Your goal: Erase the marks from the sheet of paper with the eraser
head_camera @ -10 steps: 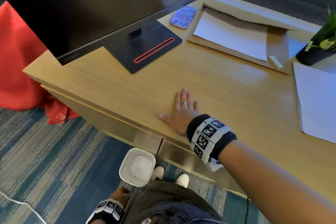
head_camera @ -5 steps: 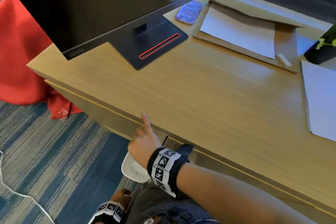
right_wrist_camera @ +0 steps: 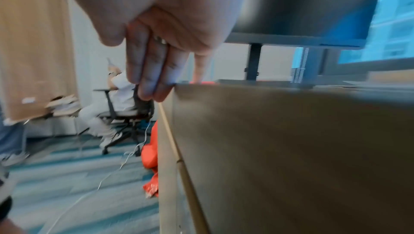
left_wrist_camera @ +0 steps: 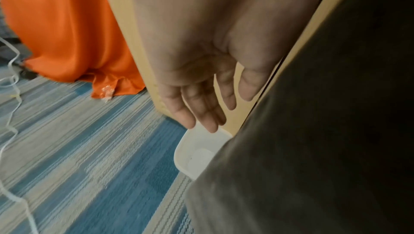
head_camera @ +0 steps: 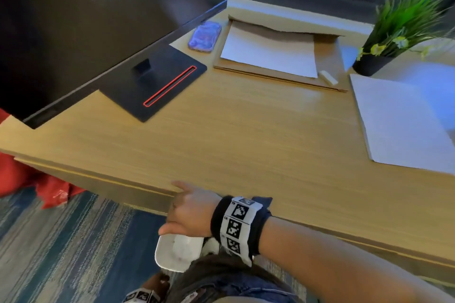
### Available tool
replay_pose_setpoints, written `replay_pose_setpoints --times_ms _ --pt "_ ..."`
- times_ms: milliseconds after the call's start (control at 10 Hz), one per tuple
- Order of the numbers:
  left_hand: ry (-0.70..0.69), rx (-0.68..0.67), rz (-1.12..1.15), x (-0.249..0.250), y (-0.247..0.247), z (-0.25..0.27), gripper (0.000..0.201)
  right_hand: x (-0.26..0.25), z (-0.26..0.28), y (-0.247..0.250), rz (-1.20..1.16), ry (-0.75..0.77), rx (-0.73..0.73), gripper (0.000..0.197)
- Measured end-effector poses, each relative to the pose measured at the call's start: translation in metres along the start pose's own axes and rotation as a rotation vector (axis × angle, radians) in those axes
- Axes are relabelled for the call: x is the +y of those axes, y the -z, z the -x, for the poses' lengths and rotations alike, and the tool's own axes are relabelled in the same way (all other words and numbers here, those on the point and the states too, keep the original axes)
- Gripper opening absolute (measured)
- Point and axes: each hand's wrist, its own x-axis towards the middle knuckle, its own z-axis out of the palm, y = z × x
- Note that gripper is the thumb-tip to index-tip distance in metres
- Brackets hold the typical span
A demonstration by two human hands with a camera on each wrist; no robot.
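Note:
A white sheet of paper (head_camera: 268,53) lies on a brown cardboard folder (head_camera: 327,44) at the back of the desk. The small white eraser (head_camera: 328,77) rests on the folder just right of the sheet. My right hand (head_camera: 182,206) is far from both, at the desk's front edge (head_camera: 138,187). Its fingers (right_wrist_camera: 152,71) hang straight over that edge and hold nothing. My left hand (left_wrist_camera: 201,99) hangs low beside my leg, fingers straight and empty, just above a white bin (left_wrist_camera: 197,154).
A dark monitor on a black base (head_camera: 157,83) fills the desk's left. Behind the base lies a purple phone (head_camera: 204,36). A potted plant (head_camera: 394,39) and a second white sheet (head_camera: 398,125) sit at the right. The white bin (head_camera: 177,252) stands on the carpet below the edge.
My right hand lay flat on the desktop a second ago. It has drawn back to the front edge and now hangs over it above the bin. The left hand has stayed low.

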Motion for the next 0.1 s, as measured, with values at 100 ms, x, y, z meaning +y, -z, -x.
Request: replay_pose_setpoints --times_ms 100 --pt "-0.009 -0.001 0.035 0.0217 0.0178 -0.0021 0.035 0.0157 0.017 0.0075 -0.265 -0.051 0.134 0.05"
